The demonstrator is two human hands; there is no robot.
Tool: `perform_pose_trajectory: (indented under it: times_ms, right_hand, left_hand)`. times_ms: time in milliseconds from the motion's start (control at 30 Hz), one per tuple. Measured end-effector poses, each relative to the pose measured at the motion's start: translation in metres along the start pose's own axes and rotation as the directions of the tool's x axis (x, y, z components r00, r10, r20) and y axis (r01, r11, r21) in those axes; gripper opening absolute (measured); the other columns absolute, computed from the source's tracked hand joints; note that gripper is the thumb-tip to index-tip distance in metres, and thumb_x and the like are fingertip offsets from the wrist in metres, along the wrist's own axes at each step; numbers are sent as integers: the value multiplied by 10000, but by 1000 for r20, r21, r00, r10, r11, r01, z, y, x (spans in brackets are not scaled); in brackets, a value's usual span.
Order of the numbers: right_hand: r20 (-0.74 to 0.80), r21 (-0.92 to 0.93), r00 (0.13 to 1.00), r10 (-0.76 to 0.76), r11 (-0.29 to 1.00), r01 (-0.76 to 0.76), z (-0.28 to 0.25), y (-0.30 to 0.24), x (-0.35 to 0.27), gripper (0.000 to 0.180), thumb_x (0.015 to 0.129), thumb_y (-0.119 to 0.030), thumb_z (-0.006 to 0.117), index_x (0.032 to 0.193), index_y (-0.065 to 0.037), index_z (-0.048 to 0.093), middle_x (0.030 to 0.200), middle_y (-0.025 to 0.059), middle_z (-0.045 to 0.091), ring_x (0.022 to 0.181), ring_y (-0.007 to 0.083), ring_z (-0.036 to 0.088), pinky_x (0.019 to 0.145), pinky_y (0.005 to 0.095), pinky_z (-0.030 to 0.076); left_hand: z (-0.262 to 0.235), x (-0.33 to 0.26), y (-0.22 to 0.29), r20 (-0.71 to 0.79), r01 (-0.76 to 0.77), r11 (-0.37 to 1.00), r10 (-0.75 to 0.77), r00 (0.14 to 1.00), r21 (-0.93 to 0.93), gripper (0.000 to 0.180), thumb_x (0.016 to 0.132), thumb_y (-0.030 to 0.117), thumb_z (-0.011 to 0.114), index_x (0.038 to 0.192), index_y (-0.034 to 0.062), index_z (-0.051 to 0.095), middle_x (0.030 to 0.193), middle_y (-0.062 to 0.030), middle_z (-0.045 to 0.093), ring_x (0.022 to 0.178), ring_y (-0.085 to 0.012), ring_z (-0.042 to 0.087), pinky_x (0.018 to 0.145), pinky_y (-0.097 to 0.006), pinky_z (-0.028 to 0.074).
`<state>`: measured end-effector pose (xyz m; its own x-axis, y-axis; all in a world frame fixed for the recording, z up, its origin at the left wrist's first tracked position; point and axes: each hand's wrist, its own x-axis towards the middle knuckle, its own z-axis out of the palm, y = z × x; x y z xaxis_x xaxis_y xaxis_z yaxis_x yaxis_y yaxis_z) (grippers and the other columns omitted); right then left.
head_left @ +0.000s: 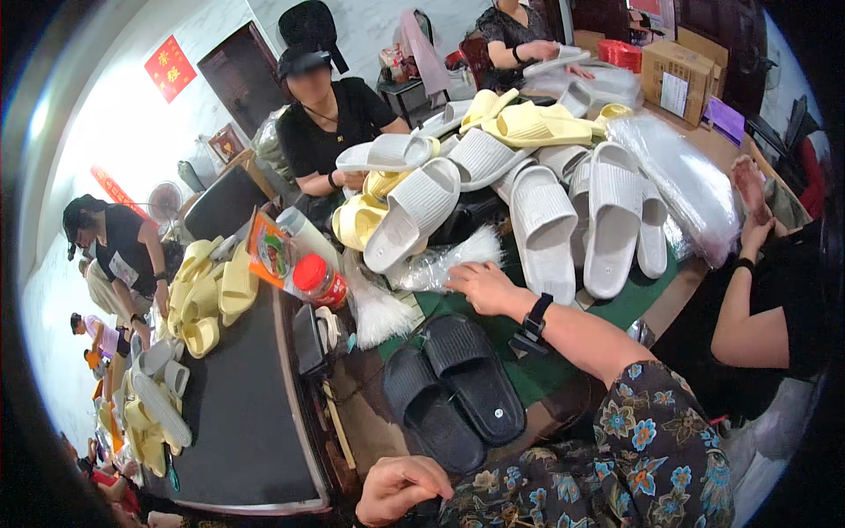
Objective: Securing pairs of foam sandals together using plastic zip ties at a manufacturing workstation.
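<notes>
Mid-frame, translucent plastic strands (480, 249) could be scattered if dragged by the right hand (482, 289); its grip and the left hand's (400, 489) are unclear.

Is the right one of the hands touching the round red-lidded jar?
Apart. The head view shows a clear gap: a whitish translucent plastic bundle lies between the right hand and the jar.
</notes>
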<state>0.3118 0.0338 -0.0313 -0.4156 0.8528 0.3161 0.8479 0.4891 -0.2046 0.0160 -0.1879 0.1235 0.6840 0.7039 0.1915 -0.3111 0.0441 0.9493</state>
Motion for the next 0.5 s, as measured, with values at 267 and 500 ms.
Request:
perform_pose_trajectory:
  times_ms: [267, 500]
  right_hand:
    - [-104, 44, 980, 168, 985, -164, -44, -2, -17, 545, 744, -28, 550, 1275, -145, 581, 1384, 139, 493, 1290, 338, 431, 1014, 498, 363]
    - [242, 780, 942, 232, 530, -331, -128, -105, -80, 310, 922, -183, 572, 1192, -33, 597, 784, 132, 665, 640, 207, 617, 651, 313, 502]
  left_hand:
    - [22, -5, -4, -614, 140, 970, 13, 789, 200, 89, 935, -4, 502, 879, -30, 567, 955, -203, 659, 737, -216, 644, 717, -332, 520]
    - [1, -10, -33, -725, 85, 989, 32, 688, 123, 40, 960, 36, 529, 985, 5, 537, 964, -173, 665, 749, -197, 660, 691, -306, 531]
